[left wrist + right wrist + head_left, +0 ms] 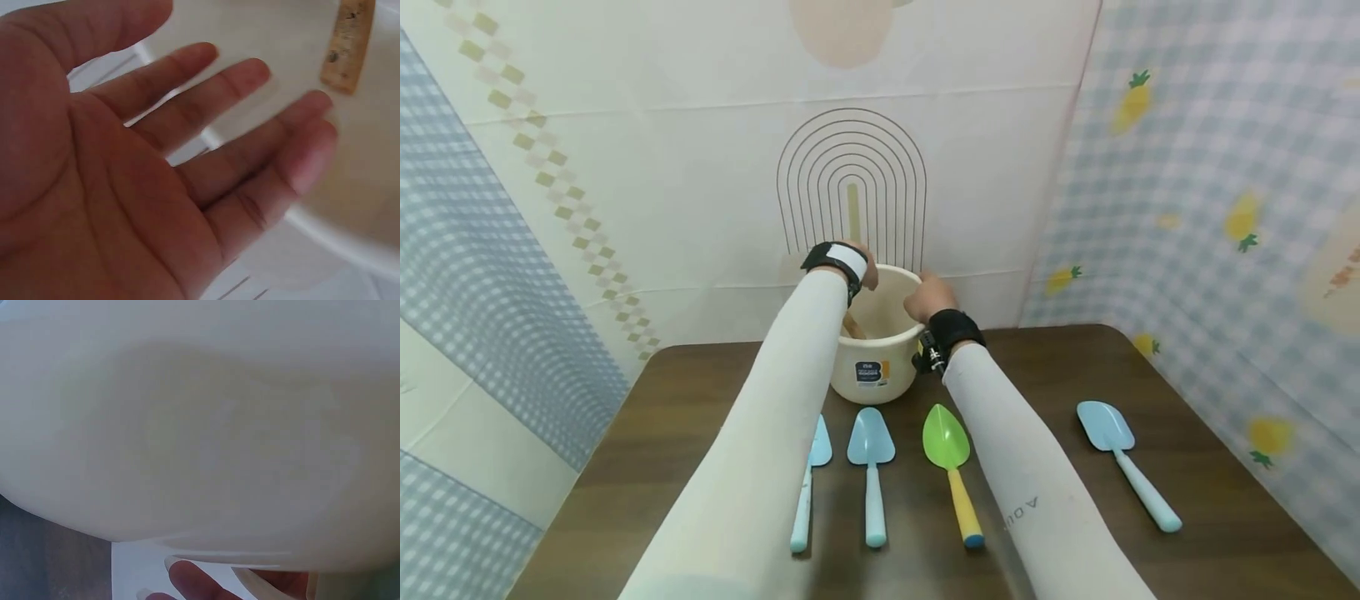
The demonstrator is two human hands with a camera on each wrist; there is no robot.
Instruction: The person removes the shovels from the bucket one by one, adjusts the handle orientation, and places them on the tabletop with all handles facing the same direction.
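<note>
A cream bucket [901,375] with a dark-blue and orange label stands at the far side of the table. My left hand [867,265] hangs over its left rim. In the left wrist view the palm and fingers [240,159] are loosely extended, holding nothing. Inside the bucket leans a flat wooden stick [349,47] with dark marks, beyond the fingertips; its full shape is hidden. At the right rim my right hand [931,300] grips the bucket. The bucket wall fills most of the right wrist view, with fingertips [190,578] showing at the bottom edge.
Two light-blue toy shovels [871,442] and a green trowel with a yellow handle [962,508] lie in front of the bucket, between my forearms. Another light-blue shovel [1108,429] lies at the right on the dark wooden table [625,467]. Patterned cloth [700,183] hangs behind.
</note>
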